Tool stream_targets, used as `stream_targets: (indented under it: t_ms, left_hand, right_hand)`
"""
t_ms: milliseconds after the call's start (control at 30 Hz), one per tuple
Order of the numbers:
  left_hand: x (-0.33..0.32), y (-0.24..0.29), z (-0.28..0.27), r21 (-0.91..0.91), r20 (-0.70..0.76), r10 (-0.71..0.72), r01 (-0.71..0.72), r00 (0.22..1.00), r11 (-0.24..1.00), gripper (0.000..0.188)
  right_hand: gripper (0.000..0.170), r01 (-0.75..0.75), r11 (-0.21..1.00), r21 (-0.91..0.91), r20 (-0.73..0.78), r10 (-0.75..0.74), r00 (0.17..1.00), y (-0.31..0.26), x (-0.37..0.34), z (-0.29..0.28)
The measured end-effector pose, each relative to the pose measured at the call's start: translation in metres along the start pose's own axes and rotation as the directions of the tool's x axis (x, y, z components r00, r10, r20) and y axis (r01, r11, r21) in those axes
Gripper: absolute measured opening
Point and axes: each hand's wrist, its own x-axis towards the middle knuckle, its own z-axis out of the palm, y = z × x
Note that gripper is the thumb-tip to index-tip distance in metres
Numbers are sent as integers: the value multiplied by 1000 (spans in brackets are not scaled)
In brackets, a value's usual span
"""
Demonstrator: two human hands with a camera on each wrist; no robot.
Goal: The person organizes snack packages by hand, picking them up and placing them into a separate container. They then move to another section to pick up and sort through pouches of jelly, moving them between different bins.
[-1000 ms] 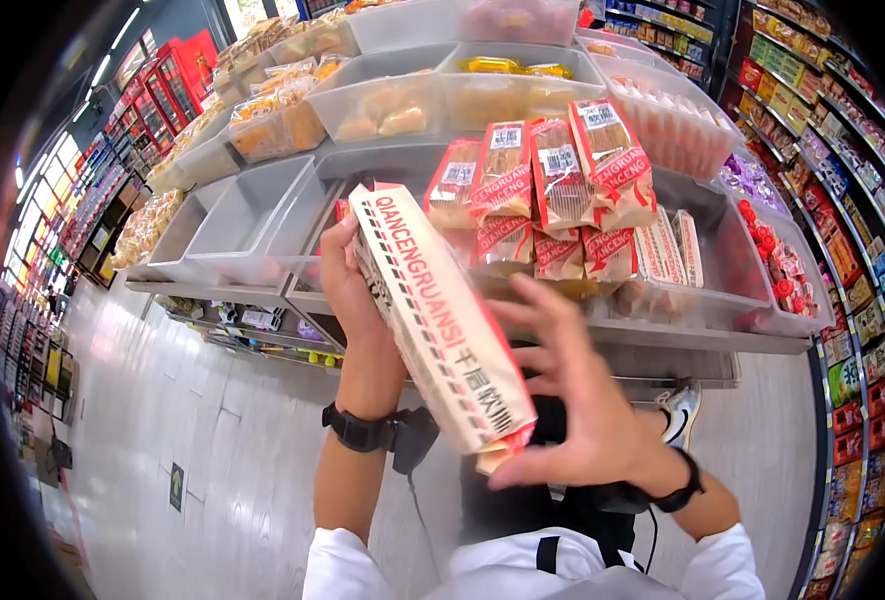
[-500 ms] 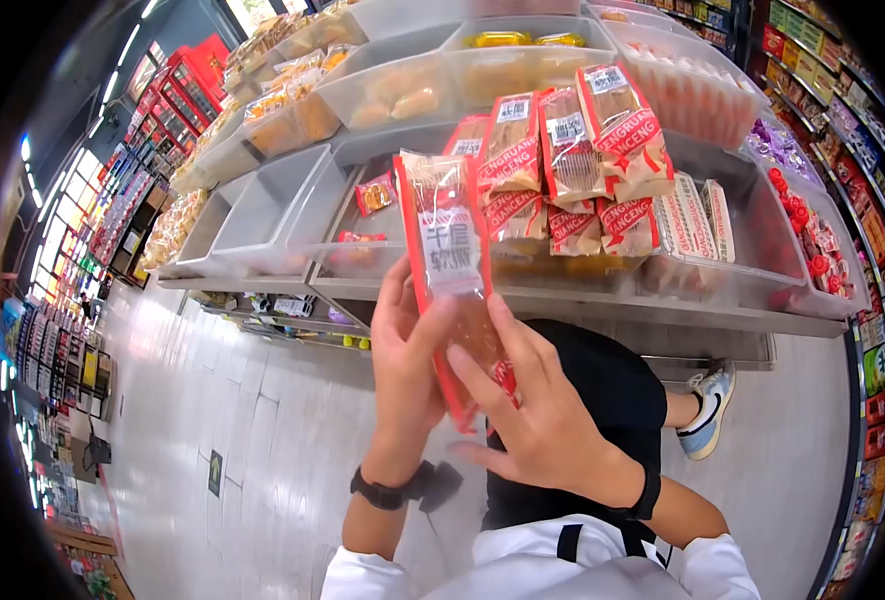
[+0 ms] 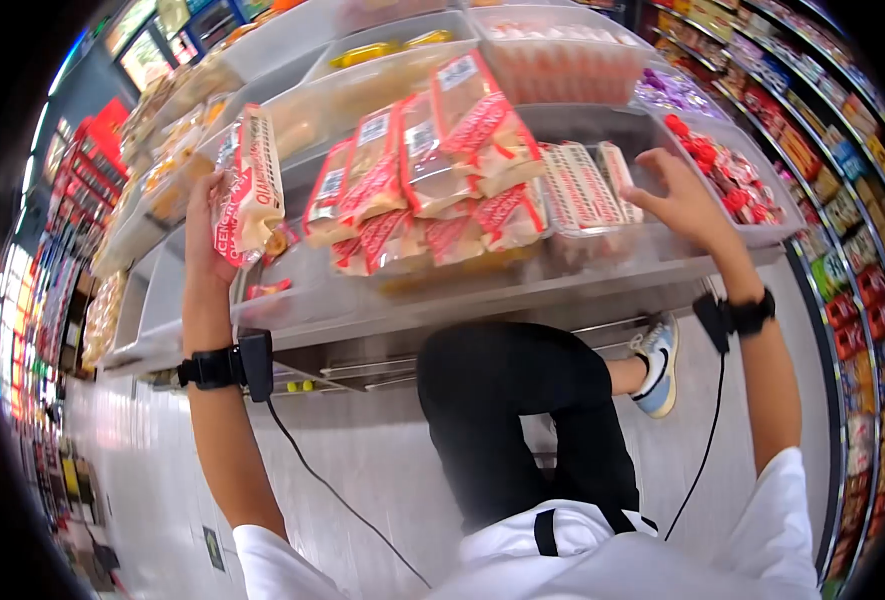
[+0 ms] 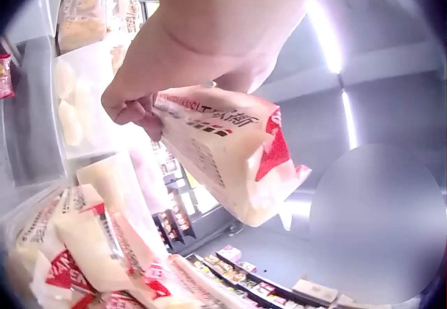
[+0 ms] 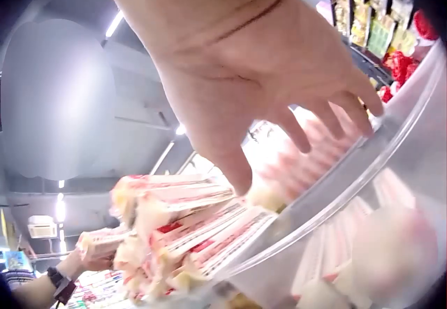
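My left hand [image 3: 207, 225] grips a red and cream bread packet [image 3: 252, 185] upright at the left of the bin; the left wrist view has the packet [image 4: 223, 152] hanging from the fingers of the hand [image 4: 202, 50]. My right hand [image 3: 687, 200], fingers spread and holding nothing, is over the right end of the bin, beside upright packets [image 3: 580, 190]. In the right wrist view that hand [image 5: 272, 85] hovers above the row of packets [image 5: 209, 236]. Between my hands lies a stack of similar packets [image 3: 422, 165].
A bin of red-wrapped sweets [image 3: 732, 170] stands at the right, with purple packets [image 3: 674, 92] behind. Farther back are clear bins of pink-striped goods [image 3: 562, 75] and yellow packets [image 3: 367, 54]. Stocked shelves [image 3: 852, 270] run along the right side.
My hands have moved apart. The left carried the packet leftward; the right let go of it and moved to the bin's right end. The head view has shifted.
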Motion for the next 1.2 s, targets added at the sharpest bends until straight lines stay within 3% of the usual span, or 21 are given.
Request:
stream_targets:
  t_ms: [33,67,133,267,367,467,500,600,633,667,733,767,833,867,967,1033,1067,1100,1133,1167,1200]
  left_hand:
    - [12,-10,-3,44,-33,-63,65,997,997,33]
    - [19,-17,-2,88,-72,-122,128,990,988,33]
    - [23,-34,11,94,-73,-152,159,986,983,30]
    - [46,-56,13,131,-135,-215,233,967,964,20]
    - [55,-59,17,321,-135,-208,241,969,916,23]
    - [47,-54,38,180,-90,-250,263,964,948,27]
    - [54,-57,35,165,-61,-280,287,958,944,30]
    - [60,-65,25,199,-131,-231,254,964,947,30]
    - [62,-65,24,200,-108,-236,253,966,947,32]
    - [62,-64,22,199,-107,-235,253,966,947,32]
    - [47,-56,33,106,-106,-233,243,967,964,34]
    - [42,-57,34,108,-99,-235,245,967,963,34]
    - [25,-58,34,239,-241,-7,67,971,969,36]
    - [15,-60,33,241,-243,-9,69,970,968,36]
    - [-25,-71,48,315,-169,115,-57,979,947,37]
    - [-52,-83,60,498,-352,433,-226,830,837,34]
    - [-67,-92,61,540,-372,529,-286,762,792,29]
    - [-84,-105,59,582,-386,617,-338,686,740,24]
    - [-102,-123,57,634,-229,727,-467,648,616,20]
    - [-122,-143,58,658,-69,808,-582,585,478,19]
    - [-142,-163,69,646,-52,794,-587,605,489,17]
  right_hand:
    - [77,-137,987,-83,179,150,972,16,10,-2]
    - [77,-153,984,-89,176,167,970,23,17,-1]
    - [76,-319,944,-82,452,320,832,27,32,4]
    - [79,-407,882,-237,497,470,729,23,57,20]
    - [85,-416,844,-338,639,531,556,29,75,30]
    - [82,-490,832,-261,631,531,566,80,88,56]
    - [80,-487,827,-281,686,527,501,78,89,52]
    - [73,-479,821,-310,640,553,534,67,86,47]
    - [62,-451,859,-243,587,501,636,59,82,44]
    - [62,-452,858,-244,586,501,636,60,82,45]
    - [52,-337,937,-90,417,343,842,64,81,48]
    - [47,-420,901,-111,505,415,757,65,84,46]
    - [46,-441,882,-166,536,456,710,73,87,49]
    - [45,-448,866,-224,567,490,662,76,88,53]
    - [47,-384,913,-136,506,398,765,65,84,52]
    - [47,-296,953,-60,424,293,857,58,78,52]
    - [47,-300,952,-60,422,297,857,61,81,54]
    - [45,-273,944,-186,435,328,839,68,85,57]
    - [44,-238,921,-308,445,360,820,73,90,60]
    - [37,-241,923,-300,385,349,855,77,91,63]
    - [37,-240,922,-302,391,350,851,86,97,68]
